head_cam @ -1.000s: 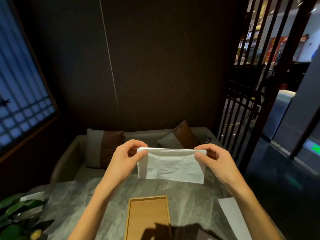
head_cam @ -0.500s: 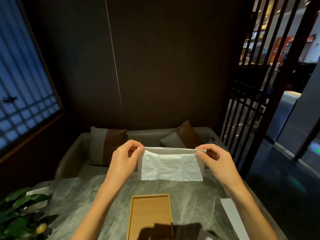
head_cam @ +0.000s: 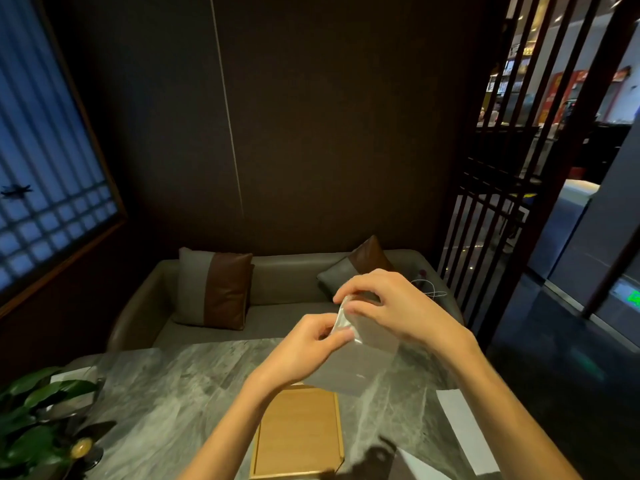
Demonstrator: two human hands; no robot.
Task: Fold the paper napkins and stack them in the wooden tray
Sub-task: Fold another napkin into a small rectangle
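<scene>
We are sitting in a dim room with a dark wall filling the upper middle of the frame, a blue-lit lattice window (head_cam: 45, 161) glowing at the upper left and a slatted wooden screen (head_cam: 498, 202) standing at the right. A grey sofa (head_cam: 277, 292) is running across the middle of the frame, carrying a grey-and-brown cushion (head_cam: 214, 289) at centre left and a second cushion (head_cam: 356, 268) leaning just behind our hands. The grey marbled table (head_cam: 166, 393) is spreading across the lower half.

Right of centre, above the table, we are holding one paper napkin (head_cam: 360, 362) in the air. Our left hand (head_cam: 304, 351) is pinching its upper edge between thumb and fingers, closed on the paper. Our right hand (head_cam: 391, 306) is gripping the same upper corner from above, its fingers curled down onto the napkin, so both hands are sitting close together, nearly touching. The sheet is hanging down and to the right below them, blurred, and we cannot tell how many layers it is in.

The wooden tray (head_cam: 298, 434) is lying flat on the table at the bottom centre, below the napkin, with its far end partly hidden behind the hanging paper. A white sheet of paper (head_cam: 464, 431) is lying on the table at the lower right, well apart from the tray. A leafy green plant (head_cam: 38, 410) is sitting at the lower left corner.
</scene>
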